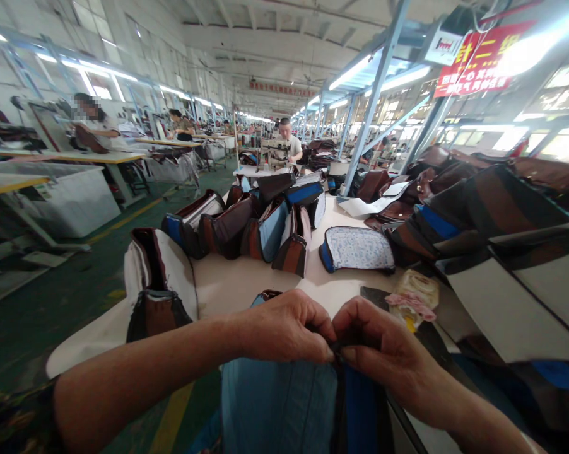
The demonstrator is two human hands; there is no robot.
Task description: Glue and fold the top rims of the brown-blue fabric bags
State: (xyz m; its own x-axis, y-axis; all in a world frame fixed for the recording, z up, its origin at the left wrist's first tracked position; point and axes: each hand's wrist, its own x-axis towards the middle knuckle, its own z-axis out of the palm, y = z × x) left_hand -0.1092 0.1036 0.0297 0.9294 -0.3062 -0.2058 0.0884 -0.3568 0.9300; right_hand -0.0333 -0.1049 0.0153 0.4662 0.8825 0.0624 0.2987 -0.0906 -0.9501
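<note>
A light blue fabric piece [277,403] with a dark and bright blue striped side [360,410] hangs at the table's near edge. Thumb and fingers of my left hand [289,328] pinch its top edge near the seam between the two parts. Right beside it, my right hand [383,340] pinches the same edge, the fingertips of both hands nearly touching. The exact spot between the fingertips is mostly hidden. Behind the hands, a patterned pouch piece [357,248] lies on the pale table [218,284].
Several bag pieces [228,227] stand across the table, one white and brown [159,277] at the left. A plastic bottle [414,296] with pink cloth is right of my hands. Large bag panels [516,290] pile up at the right. A person [289,142] sits beyond the table.
</note>
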